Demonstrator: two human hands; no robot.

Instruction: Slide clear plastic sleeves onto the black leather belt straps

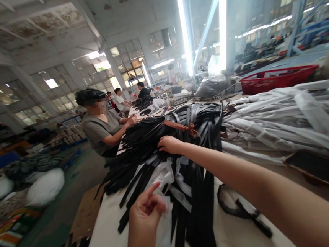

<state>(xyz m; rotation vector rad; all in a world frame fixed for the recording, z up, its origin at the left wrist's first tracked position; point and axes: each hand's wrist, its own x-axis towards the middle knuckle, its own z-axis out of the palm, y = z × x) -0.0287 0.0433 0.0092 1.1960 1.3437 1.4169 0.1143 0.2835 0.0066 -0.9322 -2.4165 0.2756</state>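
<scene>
Stretching across the upper left of the frame, a factory hall (59, 40) is spreading out under a stained ceiling, with a wall of paned windows (124, 61) and several workers seated far off near the top center. Running from the bottom center toward those workers, a long white-topped worktable (111, 239) is carrying a large bundle of black straps (188, 133) at the center of the frame, its loose ends fanning toward the lower left and bound by a tied brown strap (179, 126). To the right, rolled white fabric bundles (279, 117) are lying beside the straps, while a red plastic basket (276, 79) is sitting at the upper right. At the left of the table, a co-worker in a grey T-shirt (100, 131) is reaching both arms toward the far end of the bundle, well apart from the person's own hands. Along the bottom of the frame, the left hand (145, 217) is pinching a strip of thin white plastic film (164, 223) between thumb and fingers, its index finger pointing upward. Extending from the lower right, the right hand (169, 145) is resting on the straps, fingers lying together and slightly curled, not pinching anything.
</scene>
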